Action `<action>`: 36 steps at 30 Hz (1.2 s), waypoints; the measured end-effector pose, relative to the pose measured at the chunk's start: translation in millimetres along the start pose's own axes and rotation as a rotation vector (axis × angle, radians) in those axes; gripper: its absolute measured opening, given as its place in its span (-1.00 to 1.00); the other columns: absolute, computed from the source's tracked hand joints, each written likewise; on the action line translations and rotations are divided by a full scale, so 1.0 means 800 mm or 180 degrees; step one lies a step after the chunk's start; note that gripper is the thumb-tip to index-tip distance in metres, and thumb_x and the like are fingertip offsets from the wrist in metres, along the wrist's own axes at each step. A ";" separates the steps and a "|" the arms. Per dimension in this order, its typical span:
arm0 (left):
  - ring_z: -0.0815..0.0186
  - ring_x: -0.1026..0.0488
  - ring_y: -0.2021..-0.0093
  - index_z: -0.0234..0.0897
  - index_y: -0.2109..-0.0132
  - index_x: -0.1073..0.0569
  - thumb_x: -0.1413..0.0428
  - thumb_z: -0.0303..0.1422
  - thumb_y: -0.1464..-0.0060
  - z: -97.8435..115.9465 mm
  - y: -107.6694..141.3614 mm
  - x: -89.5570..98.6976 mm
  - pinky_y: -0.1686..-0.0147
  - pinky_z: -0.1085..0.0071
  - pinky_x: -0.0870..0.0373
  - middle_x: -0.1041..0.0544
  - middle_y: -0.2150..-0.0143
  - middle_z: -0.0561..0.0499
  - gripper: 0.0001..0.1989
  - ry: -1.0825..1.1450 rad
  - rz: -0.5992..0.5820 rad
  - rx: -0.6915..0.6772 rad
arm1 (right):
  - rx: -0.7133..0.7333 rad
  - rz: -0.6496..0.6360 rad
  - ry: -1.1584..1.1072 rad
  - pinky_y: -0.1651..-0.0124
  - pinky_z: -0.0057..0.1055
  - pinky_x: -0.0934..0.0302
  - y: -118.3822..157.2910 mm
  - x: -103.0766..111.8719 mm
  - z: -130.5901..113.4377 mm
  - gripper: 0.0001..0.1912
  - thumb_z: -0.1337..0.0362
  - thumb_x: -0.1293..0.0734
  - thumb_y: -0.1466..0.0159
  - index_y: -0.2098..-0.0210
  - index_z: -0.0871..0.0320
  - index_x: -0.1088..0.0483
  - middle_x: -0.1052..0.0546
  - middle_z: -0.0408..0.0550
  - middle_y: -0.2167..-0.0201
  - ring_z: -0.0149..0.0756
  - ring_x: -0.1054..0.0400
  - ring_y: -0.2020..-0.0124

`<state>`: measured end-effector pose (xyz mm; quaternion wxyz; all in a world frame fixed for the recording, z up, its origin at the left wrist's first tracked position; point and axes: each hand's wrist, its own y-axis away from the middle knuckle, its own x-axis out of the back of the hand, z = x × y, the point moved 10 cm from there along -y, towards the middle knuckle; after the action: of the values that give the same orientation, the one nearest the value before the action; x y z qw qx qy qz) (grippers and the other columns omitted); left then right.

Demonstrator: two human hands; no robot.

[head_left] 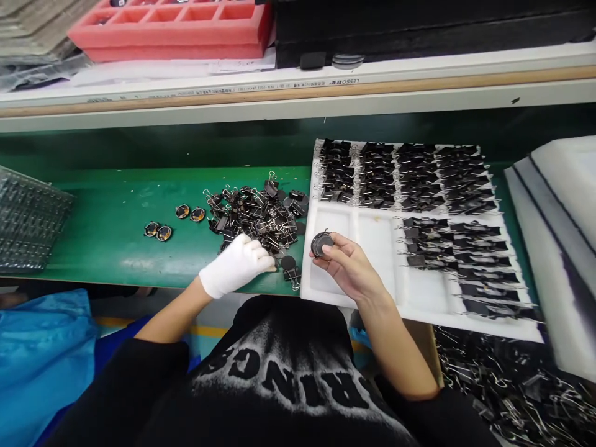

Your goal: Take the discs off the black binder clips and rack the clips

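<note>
My right hand (350,268), bare, grips a round black disc (321,244) between thumb and fingers above the near left part of a white foam tray (378,251). My left hand (239,264) wears a white glove; its fingers are curled at the near edge of a heap of black binder clips (261,214), and what they hold, if anything, is hidden. Just right of the glove lies a binder clip (291,273) beside a small black disc (287,262). Rows of clipped black parts (377,174) fill the tray's far side and near right.
Several round parts with orange inside (164,233) lie on the green table (107,248). Clear plastic trays (30,220) stack at left, white foam (559,205) at right. A shelf (298,93) overhangs the back. More binder clips (521,391) fill a box below right.
</note>
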<state>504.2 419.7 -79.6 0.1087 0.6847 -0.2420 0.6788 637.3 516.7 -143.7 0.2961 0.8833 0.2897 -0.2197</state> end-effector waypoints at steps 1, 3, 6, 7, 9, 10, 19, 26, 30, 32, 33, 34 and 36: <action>0.27 -0.44 0.37 -0.25 0.23 -0.54 -0.19 -0.28 -0.34 -0.006 0.001 0.013 0.30 0.28 -0.10 -0.56 0.42 0.01 -0.83 0.0061 0.0268 0.0013 | 0.0033 -0.0012 0.0048 0.22 -0.49 -0.45 0.000 0.000 0.000 -0.63 0.14 -0.68 0.00 0.30 0.10 -0.56 -0.63 -0.14 0.35 -0.37 -0.52 0.29; 0.32 -0.48 0.38 -0.23 0.21 -0.54 -0.23 -0.31 -0.30 -0.016 0.003 0.042 0.29 0.29 -0.17 -0.59 0.41 0.05 -0.89 0.0279 0.0894 0.0145 | 0.0136 -0.0060 0.0144 0.24 -0.47 -0.45 0.002 -0.002 -0.001 -0.64 0.13 -0.67 -0.02 0.30 0.10 -0.56 -0.63 -0.12 0.36 -0.36 -0.53 0.29; 0.37 -0.50 0.39 -0.22 0.22 -0.52 -0.26 -0.42 -0.25 -0.028 0.005 0.071 0.28 0.33 -0.28 -0.61 0.39 0.09 -0.94 0.0792 0.1836 0.0788 | 0.0376 -0.0272 0.0355 0.22 -0.44 -0.47 0.007 -0.017 -0.002 -0.70 0.15 -0.65 -0.09 0.24 0.06 -0.59 -0.66 -0.06 0.13 -0.37 -0.53 0.28; 0.37 -0.50 0.38 -0.22 0.23 -0.52 -0.25 -0.44 -0.24 -0.030 0.005 0.075 0.28 0.34 -0.31 -0.61 0.38 0.09 -0.93 0.0955 0.2083 0.1067 | 0.0471 -0.0370 0.0448 0.23 -0.42 -0.47 0.009 -0.024 -0.002 -0.71 0.17 -0.63 -0.11 0.21 0.05 -0.60 -0.64 -0.05 0.01 -0.40 -0.52 0.30; 0.38 -0.49 0.37 -0.22 0.26 -0.53 -0.24 -0.45 -0.24 -0.028 0.002 0.074 0.28 0.37 -0.35 -0.60 0.39 0.09 -0.92 0.1258 0.2384 0.1571 | 0.0654 -0.0578 0.0634 0.26 -0.41 -0.46 0.014 -0.040 -0.001 -0.73 0.20 -0.62 -0.12 0.19 0.02 -0.62 -0.59 -0.04 -0.10 -0.43 -0.50 0.34; 0.39 -0.49 0.37 -0.22 0.27 -0.53 -0.22 -0.45 -0.26 -0.025 -0.002 0.071 0.29 0.39 -0.37 -0.60 0.38 0.08 -0.90 0.1422 0.2405 0.1733 | 0.0745 -0.0651 0.0710 0.27 -0.39 -0.46 0.016 -0.045 -0.002 -0.74 0.21 -0.62 -0.13 0.19 0.02 -0.63 -0.60 -0.04 -0.06 -0.42 -0.49 0.35; 0.41 -0.30 0.52 -0.26 0.11 -0.48 -0.27 -0.14 0.02 -0.035 -0.025 0.048 0.47 0.44 -0.24 -0.40 0.45 0.16 -0.63 0.1658 0.0752 0.1869 | 0.1366 -0.0802 0.1775 0.14 -0.29 -0.44 0.040 -0.044 -0.026 -0.83 0.24 -0.53 -0.24 0.15 0.02 -0.65 -0.66 -0.02 0.18 -0.23 -0.53 0.18; 0.44 -0.21 0.60 -0.22 0.52 -0.31 -0.26 0.01 0.06 -0.022 -0.038 0.038 0.49 0.42 -0.04 -0.31 0.64 0.16 -0.55 0.1604 -0.0095 0.1279 | 0.1534 -0.1230 0.2459 0.13 -0.26 -0.45 0.052 -0.058 -0.040 -0.83 0.28 -0.47 -0.30 0.11 0.02 -0.65 -0.68 -0.05 0.20 -0.21 -0.55 0.21; 0.44 -0.17 0.64 -0.22 0.59 -0.26 -0.22 -0.06 0.01 -0.013 -0.042 0.029 0.51 0.42 -0.04 -0.25 0.69 0.16 -0.56 0.1698 -0.0305 0.1203 | 0.1439 -0.1438 0.2739 0.14 -0.28 -0.43 0.054 -0.060 -0.040 -0.82 0.28 -0.47 -0.31 0.10 0.01 -0.64 -0.68 -0.07 0.20 -0.25 -0.54 0.26; 0.44 -0.14 0.64 -0.22 0.60 -0.22 -0.18 -0.10 -0.02 -0.016 -0.043 0.026 0.52 0.42 -0.04 -0.22 0.69 0.15 -0.57 0.1791 -0.0298 0.1294 | 0.1255 -0.1396 0.2622 0.12 -0.27 -0.44 0.050 -0.053 -0.038 -0.82 0.26 -0.49 -0.29 0.10 0.02 -0.65 -0.68 -0.05 0.16 -0.24 -0.54 0.23; 0.45 -0.12 0.64 -0.22 0.59 -0.20 -0.16 -0.13 -0.04 -0.020 -0.042 0.026 0.53 0.43 -0.04 -0.21 0.69 0.15 -0.58 0.1866 -0.0252 0.1365 | 0.1143 -0.1291 0.2437 0.11 -0.27 -0.45 0.046 -0.048 -0.037 -0.82 0.25 -0.51 -0.27 0.12 0.02 -0.65 -0.68 -0.03 0.11 -0.22 -0.55 0.19; 0.46 -0.10 0.63 -0.22 0.59 -0.18 -0.14 -0.15 -0.06 -0.024 -0.041 0.026 0.53 0.44 -0.04 -0.20 0.68 0.16 -0.58 0.1964 -0.0199 0.1443 | 0.1047 -0.1116 0.2174 0.11 -0.28 -0.46 0.042 -0.040 -0.038 -0.82 0.24 -0.53 -0.24 0.14 0.02 -0.65 -0.67 -0.02 0.07 -0.22 -0.56 0.16; 0.48 -0.07 0.61 -0.23 0.57 -0.14 -0.11 -0.19 -0.11 -0.033 -0.036 0.023 0.54 0.46 -0.03 -0.18 0.67 0.18 -0.59 0.2242 -0.0122 0.1589 | 0.0926 -0.0570 0.1482 0.18 -0.33 -0.46 0.031 -0.020 -0.040 -0.79 0.21 -0.58 -0.18 0.17 0.02 -0.64 -0.68 -0.02 0.08 -0.24 -0.57 0.18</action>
<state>494.0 454.1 -54.9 0.0284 0.4209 -0.0057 0.9067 648.3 515.2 -101.5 0.0712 0.9140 0.3921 -0.0756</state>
